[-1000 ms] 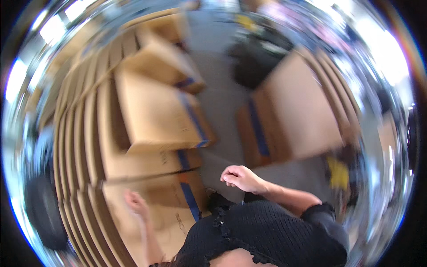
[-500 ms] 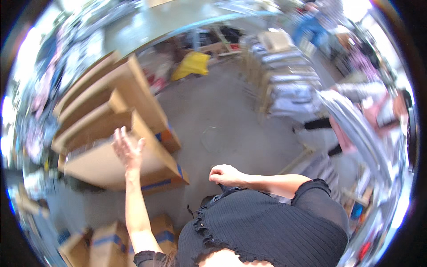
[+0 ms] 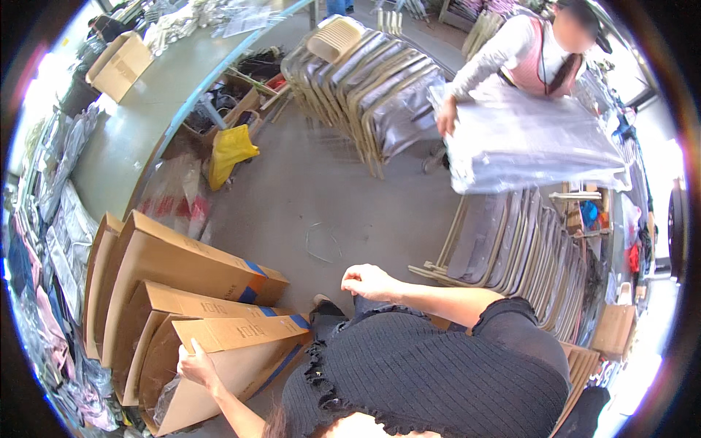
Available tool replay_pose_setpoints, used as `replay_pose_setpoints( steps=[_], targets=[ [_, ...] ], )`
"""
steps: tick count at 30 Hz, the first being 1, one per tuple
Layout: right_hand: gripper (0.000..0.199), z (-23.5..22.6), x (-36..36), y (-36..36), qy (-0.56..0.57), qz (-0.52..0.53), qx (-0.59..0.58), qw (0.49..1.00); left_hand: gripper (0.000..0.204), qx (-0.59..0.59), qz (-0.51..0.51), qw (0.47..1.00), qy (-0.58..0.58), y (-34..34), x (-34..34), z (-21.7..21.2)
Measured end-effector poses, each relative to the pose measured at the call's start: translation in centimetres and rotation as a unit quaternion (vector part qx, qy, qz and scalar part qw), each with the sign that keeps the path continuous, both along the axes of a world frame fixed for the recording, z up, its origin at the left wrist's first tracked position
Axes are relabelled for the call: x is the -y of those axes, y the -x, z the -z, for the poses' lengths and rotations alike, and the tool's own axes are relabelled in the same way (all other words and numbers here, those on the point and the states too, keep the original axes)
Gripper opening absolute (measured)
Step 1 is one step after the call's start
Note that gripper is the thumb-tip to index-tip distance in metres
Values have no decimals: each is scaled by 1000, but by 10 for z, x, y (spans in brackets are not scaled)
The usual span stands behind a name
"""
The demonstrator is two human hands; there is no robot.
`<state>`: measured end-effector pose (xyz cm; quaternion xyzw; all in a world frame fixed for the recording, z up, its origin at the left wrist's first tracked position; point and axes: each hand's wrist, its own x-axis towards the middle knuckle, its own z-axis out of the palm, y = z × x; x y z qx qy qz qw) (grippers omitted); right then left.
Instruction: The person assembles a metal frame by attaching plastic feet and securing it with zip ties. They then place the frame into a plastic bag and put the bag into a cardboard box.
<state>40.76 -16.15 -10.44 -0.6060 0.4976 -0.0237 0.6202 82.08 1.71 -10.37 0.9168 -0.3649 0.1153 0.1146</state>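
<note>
My left hand (image 3: 196, 363) is closed on the upper edge of an open cardboard carton (image 3: 241, 339) at the lower left, thumb on the outer side. Clear plastic (image 3: 166, 398) shows inside that carton. More tall, narrow open cartons (image 3: 186, 252) lean in a row just beyond it, with blue tape on their ends. In front of my body, my right hand (image 3: 371, 283) hangs in the air with fingers curled in, and nothing shows in it.
Beyond the grey floor (image 3: 292, 193) stand rows of beige tubular frames bearing grey wrapped sheets (image 3: 387, 95). At upper right a co-worker (image 3: 548, 62) holds a clear-plastic-wrapped bundle (image 3: 537, 139). A long table (image 3: 139, 131) runs along the left, with a yellow bag (image 3: 230, 157) beside it.
My view has turned, bringing the right-hand frame row and the co-worker further in. My left hand, spread over the carton before, now grips its edge. My right hand stays curled.
</note>
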Motion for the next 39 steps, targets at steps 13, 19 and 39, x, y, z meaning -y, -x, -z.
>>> replay_pose_setpoints(
  steps=[13,19,39],
  targets=[
    [23,94,133,-57,-63,-30,-85,994,33,-209,5,945,-251,42,61,-22],
    [25,131,284,-36,131,-8,-196,972,36,-279,9,822,-496,25,116,-50],
    [19,20,477,-418,202,-145,19,968,26,-176,75,981,14,-372,436,-16]
  ],
)
